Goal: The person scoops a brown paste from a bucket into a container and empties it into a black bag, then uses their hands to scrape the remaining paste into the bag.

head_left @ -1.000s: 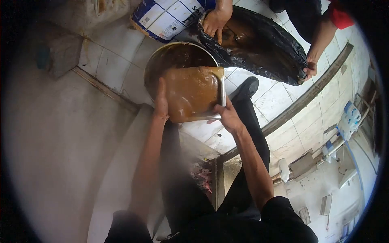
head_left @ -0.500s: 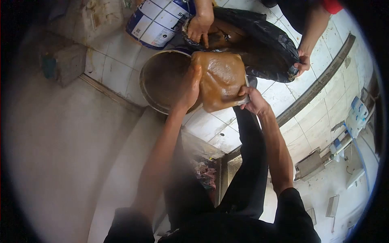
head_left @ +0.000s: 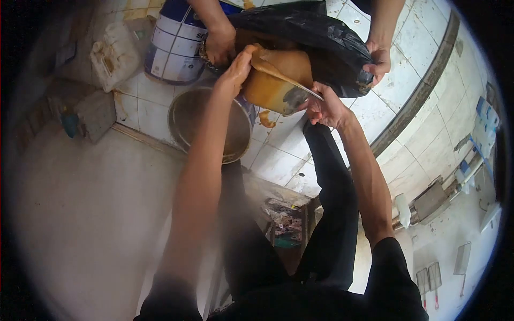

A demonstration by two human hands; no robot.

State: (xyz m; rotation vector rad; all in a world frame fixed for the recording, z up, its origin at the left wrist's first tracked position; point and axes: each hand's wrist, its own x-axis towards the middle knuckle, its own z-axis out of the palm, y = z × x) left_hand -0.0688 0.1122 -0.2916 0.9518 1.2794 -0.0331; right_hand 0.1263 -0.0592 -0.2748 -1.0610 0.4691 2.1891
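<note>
Both my hands hold a rectangular tub (head_left: 267, 95) smeared with thick brown paste (head_left: 293, 63). It is tilted away from me, over the mouth of a black plastic bag (head_left: 305, 24). My left hand (head_left: 235, 72) presses on the tub's left side, its fingers at the paste-coated rim. My right hand (head_left: 329, 107) is closed round the right edge. Another person's hands (head_left: 220, 44) stretch the bag open at either end, and brown stuff shows inside it. Below my left hand stands a round bucket (head_left: 171, 125) with residue inside.
A blue and white pail (head_left: 174, 51) stands behind the round bucket, beside a dirty white jerry can (head_left: 115, 56). A brown blob (head_left: 266, 119) lies on the tiled floor. A raised curb (head_left: 404, 117) curves along the right. Wire strainers (head_left: 428, 281) are at lower right.
The tub has moved up and left from over the bucket's edge to the bag, and has tipped away from me. The other person's hands and the bag now appear further left.
</note>
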